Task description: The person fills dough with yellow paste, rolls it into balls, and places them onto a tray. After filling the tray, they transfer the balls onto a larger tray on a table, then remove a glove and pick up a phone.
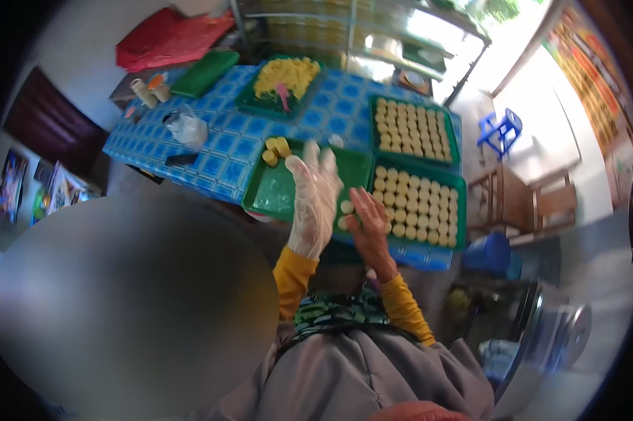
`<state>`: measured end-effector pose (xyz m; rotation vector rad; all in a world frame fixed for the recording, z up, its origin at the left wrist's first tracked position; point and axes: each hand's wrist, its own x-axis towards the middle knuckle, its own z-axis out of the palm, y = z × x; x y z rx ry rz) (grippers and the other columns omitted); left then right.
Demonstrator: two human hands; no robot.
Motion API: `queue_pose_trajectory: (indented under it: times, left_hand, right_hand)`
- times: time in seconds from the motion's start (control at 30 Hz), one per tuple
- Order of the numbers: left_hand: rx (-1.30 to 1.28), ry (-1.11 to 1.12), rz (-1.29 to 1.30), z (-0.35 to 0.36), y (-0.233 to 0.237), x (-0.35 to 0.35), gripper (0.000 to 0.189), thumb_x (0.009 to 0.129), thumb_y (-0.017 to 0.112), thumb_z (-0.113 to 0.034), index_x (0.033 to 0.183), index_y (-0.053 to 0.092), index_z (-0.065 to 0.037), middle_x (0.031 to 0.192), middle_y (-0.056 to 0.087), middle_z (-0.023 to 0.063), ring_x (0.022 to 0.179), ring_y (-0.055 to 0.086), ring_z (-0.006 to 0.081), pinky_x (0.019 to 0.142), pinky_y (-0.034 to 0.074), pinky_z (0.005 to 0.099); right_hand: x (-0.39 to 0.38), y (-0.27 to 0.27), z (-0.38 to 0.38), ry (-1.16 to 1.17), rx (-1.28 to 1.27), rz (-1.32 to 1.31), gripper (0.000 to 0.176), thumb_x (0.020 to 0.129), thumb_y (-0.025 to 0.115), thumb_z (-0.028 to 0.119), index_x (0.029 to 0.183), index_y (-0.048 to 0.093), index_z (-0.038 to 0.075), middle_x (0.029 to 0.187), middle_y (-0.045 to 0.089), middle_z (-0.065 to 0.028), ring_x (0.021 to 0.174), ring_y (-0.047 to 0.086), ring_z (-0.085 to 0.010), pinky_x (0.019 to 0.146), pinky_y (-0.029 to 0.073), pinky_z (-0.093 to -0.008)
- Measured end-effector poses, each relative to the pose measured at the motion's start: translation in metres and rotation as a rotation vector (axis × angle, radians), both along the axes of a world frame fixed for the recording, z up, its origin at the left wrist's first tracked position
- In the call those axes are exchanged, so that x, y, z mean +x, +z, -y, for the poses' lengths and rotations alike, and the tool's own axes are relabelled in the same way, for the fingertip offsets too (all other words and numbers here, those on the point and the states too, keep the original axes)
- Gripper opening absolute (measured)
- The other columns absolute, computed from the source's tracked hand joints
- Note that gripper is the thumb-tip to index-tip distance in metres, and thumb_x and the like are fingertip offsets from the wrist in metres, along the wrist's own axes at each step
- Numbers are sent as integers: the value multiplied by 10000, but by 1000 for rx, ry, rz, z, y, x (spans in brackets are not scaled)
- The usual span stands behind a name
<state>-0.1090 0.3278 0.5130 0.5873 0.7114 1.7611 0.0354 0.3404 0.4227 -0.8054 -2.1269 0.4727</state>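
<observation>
My left hand [315,193], in a clear plastic glove, is over the near green tray [274,189] with its fingers stretched out. It is open, and nothing shows in it. Several yellow round pieces [275,151] sit at that tray's back left corner. My bare right hand [371,223] is at the tray's right end, fingers extended and thumb apart. Two pale dough rounds [346,207] lie close to its thumb side; the surface under its palm is hidden. To its right, a green tray [461,210] holds rows of pale rounds [418,207].
Another tray of rounds [411,130] stands behind. At the back, a green tray [243,102] carries a yellow heap [285,77] and a pink tool [282,95]. A plastic bag [190,130] and a dark phone-like object [182,160] lie left on the blue tablecloth [221,165]. Wooden chairs [516,203] stand right.
</observation>
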Motion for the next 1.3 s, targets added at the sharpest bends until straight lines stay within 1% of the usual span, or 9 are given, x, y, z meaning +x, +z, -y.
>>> queue_pose_trajectory:
  times: [0.1, 0.23, 0.47, 0.7, 0.9, 1.0, 1.1, 1.17, 1.3]
  left_hand:
    - [140, 86, -153, -4, 23, -4, 1031, 840, 291, -809, 1526, 132, -56, 1530, 185, 291, 1456, 111, 385, 1167, 84, 511]
    - [264, -288, 425, -23, 16, -9, 940, 870, 354, -754, 1492, 273, -53, 1479, 299, 308, 1417, 216, 430, 1149, 188, 538]
    - [227, -195, 394, -48, -19, -14, 850, 909, 374, -693, 1439, 375, -29, 1431, 401, 274, 1344, 370, 363, 1105, 295, 514]
    - [173, 545, 55, 3, -45, -146, 516, 1016, 354, -330, 1435, 318, -31, 1509, 300, 184, 1404, 296, 272, 1140, 240, 357]
    - [-40, 1289, -364, 151, -57, -363, 455, 991, 438, -214, 1390, 405, 3, 1354, 482, 269, 1252, 489, 367, 1046, 395, 461]
    - [-19, 1413, -334, 217, -96, -464, 584, 1003, 469, -299, 1416, 295, 76, 1299, 535, 251, 1209, 538, 349, 993, 449, 418]
    - [-317, 1423, -338, 266, -123, -540, 453, 974, 546, -317, 1047, 646, 118, 1292, 568, 240, 1174, 570, 253, 991, 448, 358]
    - [-520, 1470, -402, 286, -132, -568, 385, 903, 629, -257, 1088, 668, 78, 895, 637, 88, 898, 570, 128, 919, 452, 297]
    - [-761, 1456, -334, 341, -168, -600, 422, 861, 664, -277, 1120, 669, 56, 788, 618, 42, 723, 527, 117, 776, 439, 254]
  right_hand:
    - [27, -46, 34, -220, -753, -510, 335, 976, 551, 239, 1215, 633, 19, 1074, 675, -111, 985, 607, -168, 851, 459, -272]
    - [35, -55, 61, -270, -771, -463, 174, 880, 668, 66, 1036, 696, -5, 870, 693, -63, 752, 617, -119, 689, 481, -249]
    - [-16, 29, 12, -126, -164, -483, 176, 872, 603, -43, 1033, 674, -34, 898, 681, -122, 844, 617, -239, 725, 492, -304]
    - [-155, -1, 71, 550, -250, -229, 653, 881, 610, 98, 1468, 333, 27, 1497, 179, -373, 1276, 379, -507, 1015, 360, -487]
    - [-331, -34, 60, 1195, -394, -266, 283, 821, 658, 44, 1103, 671, 22, 920, 681, -130, 816, 651, -297, 740, 515, -398]
    - [-491, -59, 7, 892, -276, -150, 188, 858, 653, 81, 1027, 695, 12, 862, 699, -131, 754, 670, -273, 692, 534, -335]
    - [-657, -97, -65, 849, -410, -156, 232, 786, 693, 173, 964, 692, 23, 861, 690, -161, 794, 662, -309, 708, 514, -391]
    - [-750, -121, -108, 620, -371, -72, 248, 777, 660, 186, 968, 696, 31, 819, 693, -162, 773, 659, -335, 748, 510, -405]
    - [-871, -135, -175, -116, -231, 400, 447, 774, 604, 184, 1213, 604, 100, 1171, 621, -177, 1149, 548, -368, 865, 469, -529]
